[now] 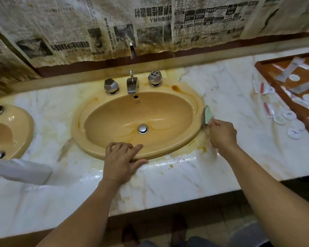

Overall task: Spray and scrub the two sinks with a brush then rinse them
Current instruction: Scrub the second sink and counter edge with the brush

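The marble countertop carries both basins. It is wet along its front edge, with orange-brown residue beside the near sink.

Thin streaks of liquid lie in the near sink's bowl around the drain plug. A dark rust-coloured stain remains on its back rim, and no water runs from the tap. Judge this basin as mid-scrub: wetted and part-worked, not yet rinsed.

Only part of the far sink shows at the left edge, so its condition cannot be told. Treat it as work outstanding.

The spray bottle lies on its side on the countertop at the lower left, well apart from both hands.

Your left hand grasps nothing. It rests on the front rim of the near sink, with the fingers over the rim and the thumb along its outer edge.

Your right hand grips the brush by its lower end. The brush's pale green head sits at the seam between the sink's right rim and the marble.

Remaining, as judged: clear the rim stains, rinse this basin, then check and complete the far one.
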Demonstrator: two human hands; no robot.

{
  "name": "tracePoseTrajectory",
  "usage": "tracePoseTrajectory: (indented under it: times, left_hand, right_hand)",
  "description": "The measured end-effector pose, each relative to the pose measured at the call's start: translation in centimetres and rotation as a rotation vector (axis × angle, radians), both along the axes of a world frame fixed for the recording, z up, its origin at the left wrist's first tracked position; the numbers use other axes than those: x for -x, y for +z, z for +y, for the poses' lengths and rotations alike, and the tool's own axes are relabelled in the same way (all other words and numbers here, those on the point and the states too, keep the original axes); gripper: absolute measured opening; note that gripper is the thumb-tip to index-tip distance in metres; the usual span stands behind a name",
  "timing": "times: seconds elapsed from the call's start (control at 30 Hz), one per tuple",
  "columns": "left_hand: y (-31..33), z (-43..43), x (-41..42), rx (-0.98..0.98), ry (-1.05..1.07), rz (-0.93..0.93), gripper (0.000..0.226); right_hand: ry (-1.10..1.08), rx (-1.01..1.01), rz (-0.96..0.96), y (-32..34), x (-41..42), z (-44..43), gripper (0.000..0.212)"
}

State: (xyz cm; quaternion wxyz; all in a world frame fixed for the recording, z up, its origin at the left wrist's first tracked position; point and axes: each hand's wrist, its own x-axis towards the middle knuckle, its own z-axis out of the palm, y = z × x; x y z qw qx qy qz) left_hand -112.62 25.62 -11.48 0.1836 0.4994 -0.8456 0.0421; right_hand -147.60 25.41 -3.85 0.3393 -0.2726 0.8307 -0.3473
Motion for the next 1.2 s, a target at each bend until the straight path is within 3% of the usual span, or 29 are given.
tracePoseTrajectory:
  times: [0.1,0.23,0.3,0.4,0.53,0.7,0.83,0.93,1.07,1.2]
  left_hand:
    - [-0.2,0.0,-0.1,0.007,0.012,-0.009,0.054]
    - [-0.5,0.1,-0.2,0.006,0.016,-0.025,0.056]
    - [-0.5,0.3,-0.1,0.016,0.024,-0.006,0.056]
    - [-0.4,0.5,-0.1,0.029,0.038,0.020,0.055]
    - [-0.2,0.6,0.0,0.019,0.044,0.024,0.055]
    - [-0.3,0.4,0.0,0.023,0.034,0.029,0.054]
    - [-0.5,0.4,0.0,0.020,0.034,0.026,0.055]
    - [-0.5,0.2,-0.1,0.010,0.034,0.034,0.055]
    - [-0.5,0.2,-0.2,-0.002,0.035,0.028,0.056]
    - [-0.5,0.1,-0.1,0.002,0.034,0.028,0.055]
  right_hand:
    - [0.312,-0.024,0.257,1.3,-3.4,3.2,0.034]
    - [0.713,-0.069,0.388,0.9,-10.9,6.8,0.046]
    - [0.806,-0.080,0.448,0.9,-12.7,7.1,0.053]
    - [0.724,-0.132,0.483,1.2,-9.6,5.5,0.043]
    - [0.502,-0.180,0.389,1.8,-4.8,4.0,0.033]
    - [0.674,-0.084,0.249,1.4,-12.3,5.8,0.035]
    - [0.700,-0.088,0.297,1.3,-12.4,5.5,0.034]
    - [0.581,-0.145,0.375,1.1,-6.5,3.4,0.028]
    - [0.442,-0.177,0.496,1.6,1.0,0.2,0.035]
    - [0.537,-0.144,0.485,1.3,1.9,0.0,0.038]
